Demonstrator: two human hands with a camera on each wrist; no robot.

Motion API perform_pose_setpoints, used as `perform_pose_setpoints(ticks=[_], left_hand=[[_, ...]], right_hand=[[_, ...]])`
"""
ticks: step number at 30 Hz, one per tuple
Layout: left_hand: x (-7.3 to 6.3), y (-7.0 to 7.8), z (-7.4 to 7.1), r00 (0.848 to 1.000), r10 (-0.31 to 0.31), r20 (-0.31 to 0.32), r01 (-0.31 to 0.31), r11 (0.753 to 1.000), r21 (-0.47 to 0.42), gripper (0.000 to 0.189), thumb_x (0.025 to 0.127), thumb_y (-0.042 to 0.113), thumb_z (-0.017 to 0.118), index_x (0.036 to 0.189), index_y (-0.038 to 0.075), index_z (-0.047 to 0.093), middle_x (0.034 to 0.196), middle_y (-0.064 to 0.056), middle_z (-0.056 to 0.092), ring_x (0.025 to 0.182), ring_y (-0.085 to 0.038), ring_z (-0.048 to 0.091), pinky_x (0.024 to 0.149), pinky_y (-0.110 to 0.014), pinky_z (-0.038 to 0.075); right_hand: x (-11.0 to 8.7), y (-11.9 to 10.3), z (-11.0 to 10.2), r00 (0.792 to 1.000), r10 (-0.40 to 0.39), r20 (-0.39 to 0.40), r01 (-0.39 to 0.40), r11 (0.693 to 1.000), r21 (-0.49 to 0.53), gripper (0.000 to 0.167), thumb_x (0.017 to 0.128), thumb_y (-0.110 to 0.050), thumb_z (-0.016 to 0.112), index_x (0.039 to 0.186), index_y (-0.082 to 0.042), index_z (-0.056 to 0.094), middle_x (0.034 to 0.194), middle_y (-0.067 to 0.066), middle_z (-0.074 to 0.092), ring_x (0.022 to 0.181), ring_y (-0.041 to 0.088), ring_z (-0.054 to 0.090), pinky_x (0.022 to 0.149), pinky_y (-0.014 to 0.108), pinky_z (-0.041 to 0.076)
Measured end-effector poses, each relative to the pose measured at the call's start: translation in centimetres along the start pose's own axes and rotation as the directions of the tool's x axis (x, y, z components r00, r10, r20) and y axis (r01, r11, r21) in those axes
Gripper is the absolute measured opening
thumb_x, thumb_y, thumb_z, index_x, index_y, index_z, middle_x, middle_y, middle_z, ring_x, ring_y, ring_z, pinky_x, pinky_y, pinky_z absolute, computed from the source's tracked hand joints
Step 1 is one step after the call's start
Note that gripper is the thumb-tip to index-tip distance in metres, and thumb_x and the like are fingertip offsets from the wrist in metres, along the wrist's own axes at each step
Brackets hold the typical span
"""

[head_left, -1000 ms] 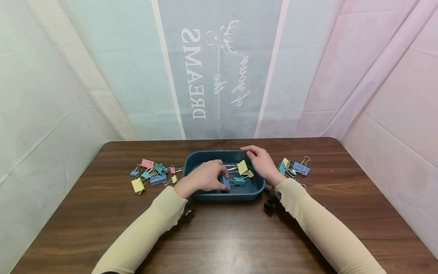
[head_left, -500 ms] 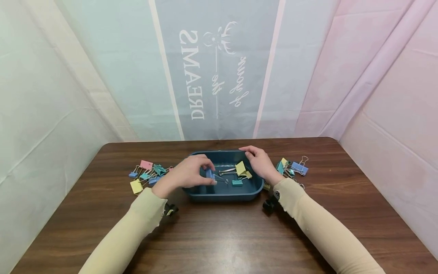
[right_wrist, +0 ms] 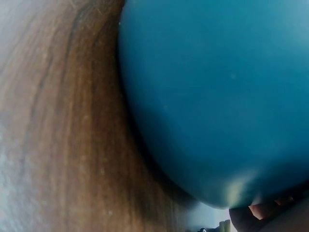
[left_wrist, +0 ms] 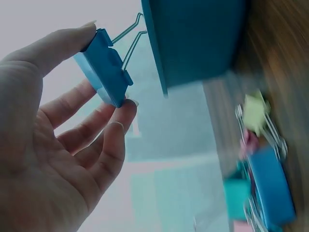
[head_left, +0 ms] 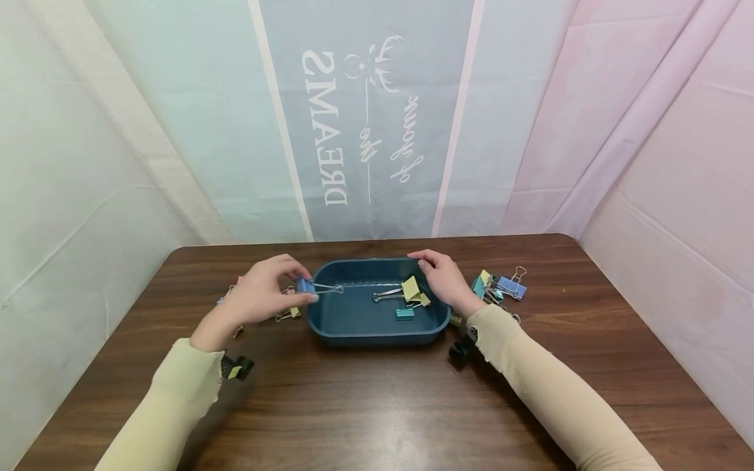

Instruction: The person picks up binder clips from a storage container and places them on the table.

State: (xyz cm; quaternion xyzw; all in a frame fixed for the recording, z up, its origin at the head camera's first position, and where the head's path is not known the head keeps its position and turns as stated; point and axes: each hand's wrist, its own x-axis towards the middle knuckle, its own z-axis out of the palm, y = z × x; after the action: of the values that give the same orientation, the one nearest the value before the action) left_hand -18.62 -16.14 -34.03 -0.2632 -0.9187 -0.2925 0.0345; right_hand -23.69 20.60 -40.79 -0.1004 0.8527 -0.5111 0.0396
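Note:
Between thumb and fingertips my left hand (head_left: 262, 288) pinches a blue binder clip (head_left: 305, 286), held at the left rim of a dark blue plastic tray (head_left: 347, 320). In the left wrist view the blue clip's (left_wrist: 104, 67) two wire handles point toward the tray's wall (left_wrist: 193, 43). My right hand (head_left: 442, 278) rests on the tray's right rim, its fingers over the edge. Inside the tray lie a large yellow binder clip (head_left: 411, 289), a smaller yellow one beside it, and a teal binder clip (head_left: 404, 314). The right wrist view shows mostly the tray's outer wall (right_wrist: 217, 96).
Right of the tray is a pile of binder clips, including a blue one (head_left: 511, 288). Another pile lies to the left, partly hidden behind my left hand, with a small yellow clip (head_left: 291, 313) showing. A printed cloth (head_left: 377, 131) hangs behind the wooden table (head_left: 365, 405).
My left hand has lifted the blue binder clip from inside the tray and carried it left to the tray's left rim. The right hand stays on the right rim.

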Motion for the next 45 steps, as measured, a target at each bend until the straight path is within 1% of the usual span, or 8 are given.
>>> perform_pose_setpoints(ticks=[10, 13, 17, 21, 30, 37, 42, 45], left_hand=[[-3.8, -4.4, -2.2, 0.992, -0.12, -0.037, 0.121, 0.992, 0.043, 0.037, 0.086, 0.046, 0.076, 0.107, 0.016, 0.07, 0.106, 0.0, 0.064, 0.095, -0.025, 0.061, 0.075, -0.04, 0.049], [-5.0, -5.3, -2.5, 0.992, -0.124, -0.032, 0.125, 0.991, 0.054, 0.035, 0.086, 0.043, 0.078, 0.106, 0.016, 0.069, 0.11, -0.002, 0.065, 0.095, -0.025, 0.062, 0.072, -0.036, 0.049], [-6.3, -5.9, -2.4, 0.992, -0.124, -0.011, 0.125, 0.989, 0.079, 0.034, 0.083, 0.042, 0.08, 0.102, 0.017, 0.068, 0.106, -0.004, 0.067, 0.082, -0.022, 0.06, 0.063, -0.029, 0.047], [-7.0, -5.9, -2.1, 0.989, -0.145, 0.025, 0.143, 0.987, 0.074, 0.036, 0.08, 0.042, 0.083, 0.1, 0.017, 0.067, 0.096, -0.001, 0.063, 0.071, -0.017, 0.053, 0.056, -0.028, 0.045], [-7.1, -5.4, -1.1, 0.989, -0.111, 0.101, 0.097, 0.986, 0.135, 0.035, 0.079, 0.043, 0.083, 0.096, 0.019, 0.066, 0.088, 0.007, 0.059, 0.081, -0.017, 0.054, 0.063, -0.031, 0.042], [-6.9, -5.0, -0.5, 0.98, -0.127, 0.151, 0.086, 0.963, 0.255, 0.034, 0.078, 0.041, 0.084, 0.096, 0.018, 0.066, 0.089, 0.004, 0.057, 0.079, -0.015, 0.052, 0.067, -0.035, 0.044], [-7.0, -4.8, -0.1, 0.977, -0.145, 0.156, 0.084, 0.935, 0.345, 0.031, 0.079, 0.038, 0.083, 0.096, 0.018, 0.067, 0.098, 0.001, 0.059, 0.079, -0.014, 0.053, 0.07, -0.038, 0.047], [-7.0, -4.6, -0.2, 0.979, -0.143, 0.147, 0.083, 0.931, 0.354, 0.027, 0.08, 0.034, 0.083, 0.096, 0.018, 0.067, 0.096, 0.002, 0.059, 0.079, -0.014, 0.054, 0.068, -0.038, 0.048]], right_hand=[[-0.2, -0.1, 0.0, 1.0, -0.001, 0.001, 0.001, 1.0, 0.002, 0.034, 0.109, -0.019, 0.04, 0.138, -0.016, 0.058, 0.145, 0.009, 0.049, 0.133, 0.03, 0.045, 0.104, 0.054, 0.039], [-0.4, -0.2, 0.0, 1.0, -0.003, -0.001, 0.003, 1.0, 0.001, 0.035, 0.109, -0.019, 0.04, 0.138, -0.016, 0.058, 0.145, 0.009, 0.05, 0.133, 0.03, 0.046, 0.104, 0.054, 0.039], [-0.3, -0.1, 0.0, 1.0, -0.004, -0.005, 0.004, 1.0, -0.004, 0.034, 0.109, -0.02, 0.041, 0.137, -0.017, 0.059, 0.144, 0.009, 0.05, 0.132, 0.029, 0.047, 0.103, 0.053, 0.04], [-0.1, 0.0, 0.0, 1.0, -0.003, 0.0, 0.003, 1.0, -0.002, 0.034, 0.109, -0.02, 0.04, 0.137, -0.018, 0.059, 0.144, 0.008, 0.051, 0.132, 0.029, 0.047, 0.103, 0.053, 0.04], [-0.2, -0.1, 0.0, 1.0, 0.002, -0.009, -0.002, 1.0, -0.007, 0.033, 0.109, -0.02, 0.041, 0.136, -0.019, 0.059, 0.144, 0.008, 0.05, 0.132, 0.029, 0.046, 0.103, 0.053, 0.04], [-0.2, -0.2, 0.1, 1.0, -0.004, -0.01, 0.004, 1.0, -0.013, 0.034, 0.109, -0.02, 0.04, 0.137, -0.018, 0.059, 0.145, 0.009, 0.05, 0.133, 0.03, 0.046, 0.103, 0.053, 0.04], [-0.2, -0.1, 0.1, 1.0, -0.008, -0.005, 0.008, 1.0, -0.009, 0.034, 0.109, -0.019, 0.04, 0.137, -0.018, 0.059, 0.145, 0.009, 0.05, 0.133, 0.03, 0.046, 0.103, 0.053, 0.04], [-0.2, -0.1, 0.1, 1.0, -0.004, -0.008, 0.004, 1.0, -0.008, 0.034, 0.109, -0.019, 0.04, 0.137, -0.018, 0.059, 0.145, 0.008, 0.05, 0.133, 0.029, 0.045, 0.103, 0.053, 0.04]])
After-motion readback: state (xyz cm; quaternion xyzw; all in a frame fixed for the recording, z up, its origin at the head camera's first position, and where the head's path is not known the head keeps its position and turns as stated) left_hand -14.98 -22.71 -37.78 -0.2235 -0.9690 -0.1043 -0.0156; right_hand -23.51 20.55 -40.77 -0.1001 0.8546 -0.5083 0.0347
